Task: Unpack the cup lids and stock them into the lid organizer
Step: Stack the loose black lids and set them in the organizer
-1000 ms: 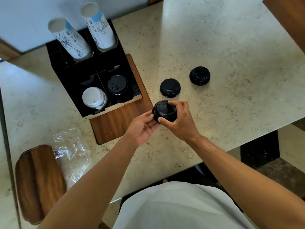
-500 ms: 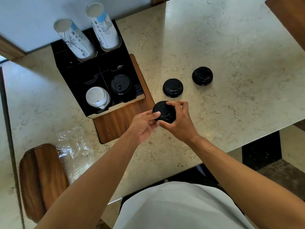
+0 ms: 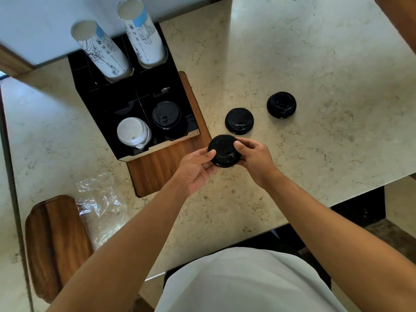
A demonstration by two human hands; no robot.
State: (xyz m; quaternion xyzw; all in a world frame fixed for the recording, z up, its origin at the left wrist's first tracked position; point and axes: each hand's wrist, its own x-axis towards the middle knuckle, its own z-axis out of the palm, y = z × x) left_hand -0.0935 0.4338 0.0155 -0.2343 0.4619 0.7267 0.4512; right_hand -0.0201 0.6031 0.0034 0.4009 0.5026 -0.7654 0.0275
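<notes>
I hold a black cup lid (image 3: 224,149) above the table with both hands: my left hand (image 3: 194,170) grips its left edge, my right hand (image 3: 254,157) its right edge. Two more black lids lie on the stone table, one in the middle (image 3: 239,121) and one farther right (image 3: 281,105). The black lid organizer (image 3: 108,102) stands to the left. Its front left compartment holds a stack of white lids (image 3: 133,132), its front right compartment black lids (image 3: 166,114).
Two stacks of printed paper cups (image 3: 101,50) stand in the organizer's rear compartments. The organizer rests on a wooden board (image 3: 162,167). A crumpled clear plastic bag (image 3: 101,206) lies at the table's near left, beside a wooden chair back (image 3: 56,244).
The lid in my hands has tilted flatter, with its top facing up, and my fingers have shifted along its rim. The lids on the table have not moved.
</notes>
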